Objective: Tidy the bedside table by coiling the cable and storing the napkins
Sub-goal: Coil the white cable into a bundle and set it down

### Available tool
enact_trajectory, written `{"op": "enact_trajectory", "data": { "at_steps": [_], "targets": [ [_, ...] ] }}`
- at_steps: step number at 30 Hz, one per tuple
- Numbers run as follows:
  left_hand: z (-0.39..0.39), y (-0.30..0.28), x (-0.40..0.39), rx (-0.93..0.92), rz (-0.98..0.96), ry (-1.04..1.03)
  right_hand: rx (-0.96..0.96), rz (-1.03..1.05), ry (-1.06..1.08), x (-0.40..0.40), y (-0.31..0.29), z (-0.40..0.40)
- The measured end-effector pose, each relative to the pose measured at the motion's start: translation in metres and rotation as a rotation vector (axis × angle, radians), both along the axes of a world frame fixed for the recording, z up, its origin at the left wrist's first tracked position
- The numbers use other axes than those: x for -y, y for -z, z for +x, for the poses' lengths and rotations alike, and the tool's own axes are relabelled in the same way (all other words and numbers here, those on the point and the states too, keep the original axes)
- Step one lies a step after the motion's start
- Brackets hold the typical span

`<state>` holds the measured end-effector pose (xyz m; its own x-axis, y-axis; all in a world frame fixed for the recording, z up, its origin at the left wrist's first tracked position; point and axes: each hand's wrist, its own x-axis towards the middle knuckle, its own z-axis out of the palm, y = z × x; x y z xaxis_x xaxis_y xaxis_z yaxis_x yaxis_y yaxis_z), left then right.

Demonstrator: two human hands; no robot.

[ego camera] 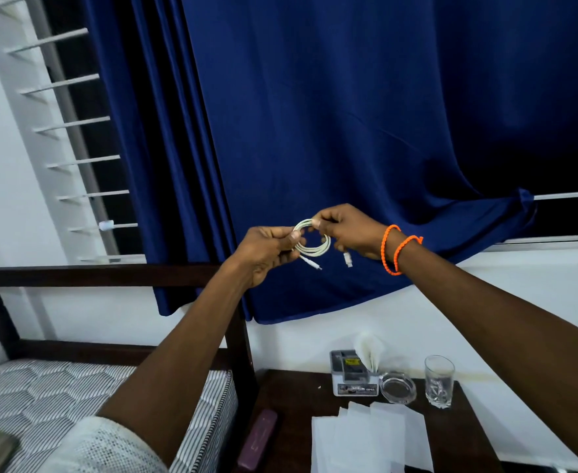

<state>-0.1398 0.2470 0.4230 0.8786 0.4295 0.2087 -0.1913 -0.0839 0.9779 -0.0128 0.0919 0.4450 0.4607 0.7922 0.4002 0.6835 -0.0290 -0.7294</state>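
Observation:
A white cable [314, 251] is wound into a small coil and held up in front of the blue curtain. My left hand [267, 252] pinches the coil's left side and my right hand [347, 232] pinches its upper right side. Two connector ends hang loose below the coil. Far below, several white napkins [369, 438] lie spread flat on the dark wooden bedside table [294, 397]. A grey napkin holder [350, 373] with a few upright napkins stands at the table's back.
A glass ashtray [398, 387] and a drinking glass [439, 382] stand beside the holder. A maroon case [256, 438] lies at the table's left edge. The bed with its dark headboard [76, 273] is to the left. A blue curtain [349, 114] covers the window.

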Motion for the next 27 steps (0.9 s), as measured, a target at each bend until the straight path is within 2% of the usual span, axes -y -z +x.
{"op": "enact_trajectory", "data": {
  "at_steps": [3,8,15,20,24,27],
  "targets": [
    [0.001,0.002,0.002,0.0,0.008,0.011,-0.051,0.022,-0.018,0.0,0.002,0.002],
    [0.001,0.001,0.002,0.032,0.132,0.003,-0.147,0.067,-0.02,-0.003,0.003,0.007],
    [0.005,0.009,0.013,0.176,0.004,0.037,-0.412,0.147,-0.039,-0.014,0.009,0.013],
    [0.01,0.011,0.023,0.181,-0.195,0.037,-0.316,0.163,0.03,-0.019,0.013,0.015],
    [0.013,0.009,0.026,0.123,-0.258,0.039,-0.256,0.157,0.037,-0.015,0.013,0.017],
    [0.015,0.007,0.03,0.15,-0.321,0.008,-0.259,0.16,0.028,-0.013,0.012,0.017]
  ]
}}
